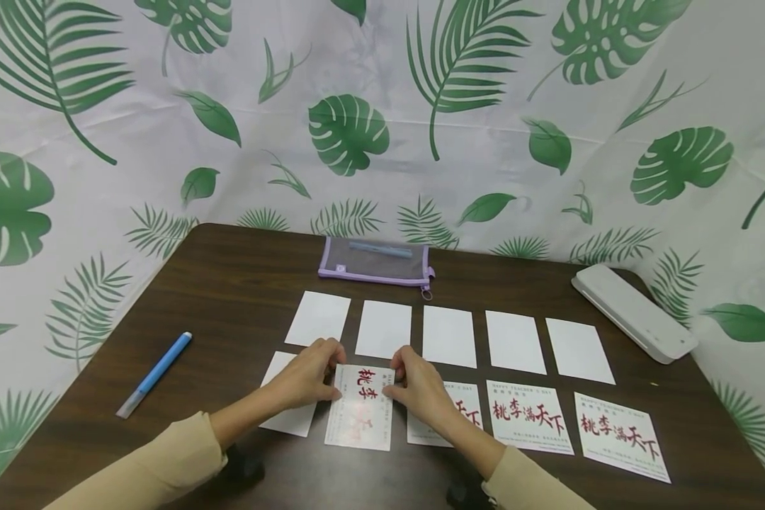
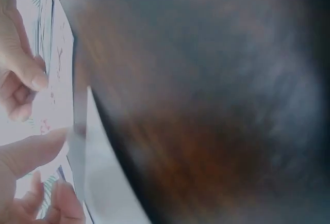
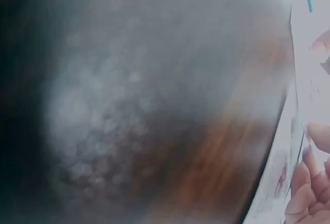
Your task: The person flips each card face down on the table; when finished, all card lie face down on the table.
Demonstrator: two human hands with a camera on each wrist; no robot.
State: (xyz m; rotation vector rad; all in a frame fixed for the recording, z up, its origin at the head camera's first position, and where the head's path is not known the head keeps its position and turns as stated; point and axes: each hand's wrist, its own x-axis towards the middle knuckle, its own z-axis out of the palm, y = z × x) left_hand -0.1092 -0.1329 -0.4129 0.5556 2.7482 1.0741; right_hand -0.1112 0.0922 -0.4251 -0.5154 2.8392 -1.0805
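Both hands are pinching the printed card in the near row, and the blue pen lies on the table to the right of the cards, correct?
Not quite. The blue pen lies to the left of the cards, as the head view shows. The rest holds: the left hand and right hand both pinch the printed card in the near row.

- A blue pen [image 1: 155, 374] lay on the dark wooden table [image 1: 229, 283], at its left.
- A mesh pencil pouch [image 1: 376, 261] sat at the far edge.
- A white laminator [image 1: 634, 312] stood at the right.
- Behind hung a leaf-print backdrop [image 1: 459, 106].
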